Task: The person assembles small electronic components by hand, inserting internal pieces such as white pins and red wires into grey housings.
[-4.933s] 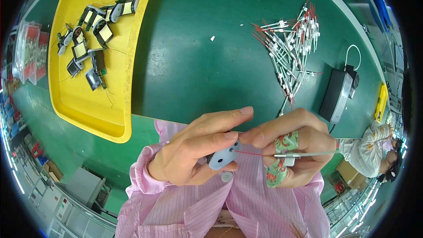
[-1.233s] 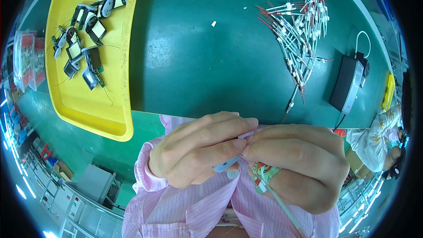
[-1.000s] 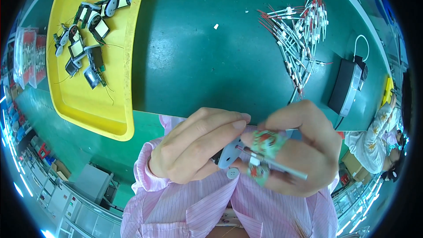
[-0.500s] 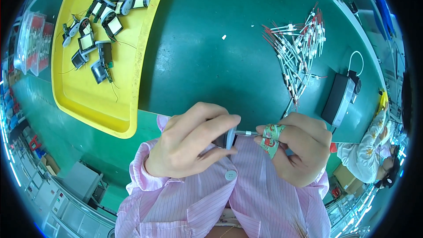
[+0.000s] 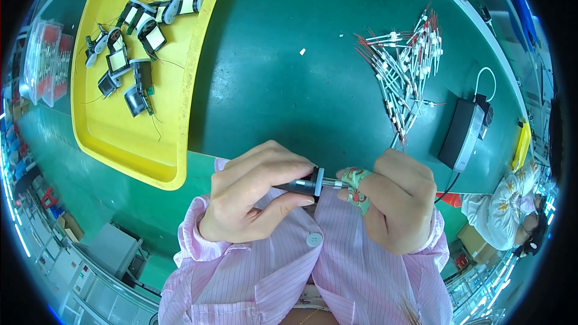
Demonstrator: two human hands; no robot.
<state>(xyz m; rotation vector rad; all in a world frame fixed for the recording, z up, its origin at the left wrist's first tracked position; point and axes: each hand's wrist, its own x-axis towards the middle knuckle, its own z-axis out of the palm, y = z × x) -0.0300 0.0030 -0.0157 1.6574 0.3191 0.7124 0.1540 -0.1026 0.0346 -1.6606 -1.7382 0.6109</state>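
Just past the near edge of the green table, my left hand (image 5: pixel 247 189) grips a small black housing (image 5: pixel 307 186) with a grey round end cap, thumb below and fingers above. Opposite it, my right hand (image 5: pixel 394 204) pinches a thin pale rod (image 5: pixel 332 183) with a white sleeve. The rod's left end meets the capped end of the housing; how far it goes in cannot be seen. A green patterned bandage (image 5: pixel 356 189) wraps a right finger and hides part of the grip. Beyond that hand lies a pile of similar thin white rods with red wires (image 5: pixel 406 72).
At the left, a yellow tray (image 5: pixel 194 66) holds several black housings with grey caps and thin wires (image 5: pixel 153 39). Clear plastic boxes (image 5: pixel 45 63) stand beyond it. A black power adapter (image 5: pixel 460 135) with a cable lies at the right. Another person (image 5: pixel 503 210) sits at the far right.
My left fingers have drawn back, so more of the black housing shows. My right hand has moved left, bringing its fingers closer to the housing along the rod.
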